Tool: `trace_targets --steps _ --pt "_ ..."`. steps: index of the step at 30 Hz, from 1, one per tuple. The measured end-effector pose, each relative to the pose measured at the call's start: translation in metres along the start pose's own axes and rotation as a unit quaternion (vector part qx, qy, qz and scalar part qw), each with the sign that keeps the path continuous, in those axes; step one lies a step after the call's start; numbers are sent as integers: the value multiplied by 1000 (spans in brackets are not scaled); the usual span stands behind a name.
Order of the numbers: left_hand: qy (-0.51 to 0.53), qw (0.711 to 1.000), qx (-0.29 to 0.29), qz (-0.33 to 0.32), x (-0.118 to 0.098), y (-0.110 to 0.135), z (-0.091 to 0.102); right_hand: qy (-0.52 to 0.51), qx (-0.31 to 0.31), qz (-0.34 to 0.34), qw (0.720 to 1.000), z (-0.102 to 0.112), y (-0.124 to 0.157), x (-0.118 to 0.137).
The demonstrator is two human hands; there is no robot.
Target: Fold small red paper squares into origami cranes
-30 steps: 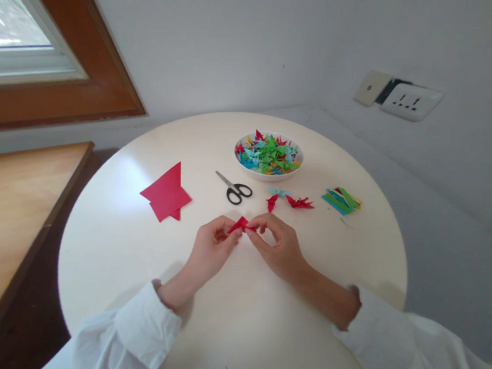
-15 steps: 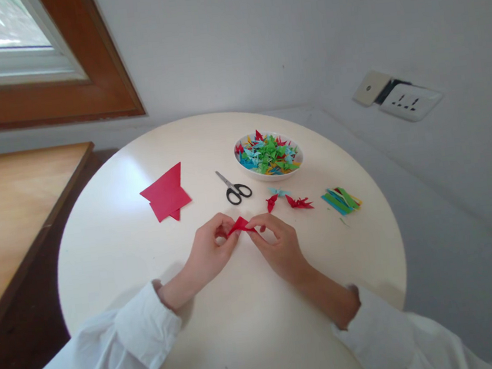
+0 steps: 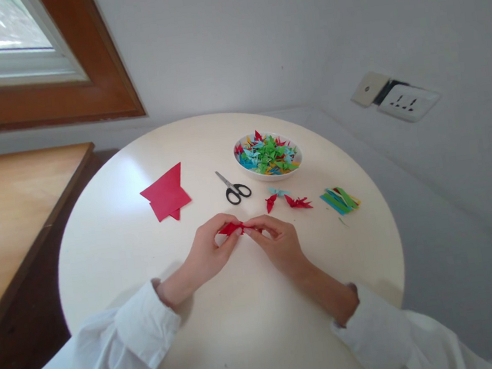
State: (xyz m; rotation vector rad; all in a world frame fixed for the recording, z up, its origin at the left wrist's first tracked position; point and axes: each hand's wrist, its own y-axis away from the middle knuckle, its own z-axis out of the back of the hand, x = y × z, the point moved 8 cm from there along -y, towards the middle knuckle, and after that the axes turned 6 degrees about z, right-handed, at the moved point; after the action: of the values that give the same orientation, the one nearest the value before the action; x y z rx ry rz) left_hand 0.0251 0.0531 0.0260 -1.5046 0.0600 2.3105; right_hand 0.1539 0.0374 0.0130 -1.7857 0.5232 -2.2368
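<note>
Between my hands is a small folded piece of red paper, held just above the round white table. My left hand is closed in a pinch on its left part. My right hand pinches the right side, its fingertips nearly meeting those of the left. Fingers cover much of the paper, so its exact folded shape is hard to make out. Beyond the hands lie scissors with black handles, and to their right a few small folded paper cranes, red and light blue.
A white bowl full of colourful paper cranes stands at the back of the table. Red paper sheets lie at the left, and green, blue and yellow paper strips at the right. A wooden desk is far left.
The red paper has been turned and pressed narrower; its raised peak in the middle is gone, and more of it shows inside my left hand. My fingertips have come closer together.
</note>
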Motion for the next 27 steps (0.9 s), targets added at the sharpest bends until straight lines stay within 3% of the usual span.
trace_targets --steps 17,27 --pt "1 1000 -10 -17 -2 1 2 -12 19 -3 1000 -3 2 0" --pt "-19 1000 -14 -14 -1 1 1 -101 -1 -96 990 -6 2 -10"
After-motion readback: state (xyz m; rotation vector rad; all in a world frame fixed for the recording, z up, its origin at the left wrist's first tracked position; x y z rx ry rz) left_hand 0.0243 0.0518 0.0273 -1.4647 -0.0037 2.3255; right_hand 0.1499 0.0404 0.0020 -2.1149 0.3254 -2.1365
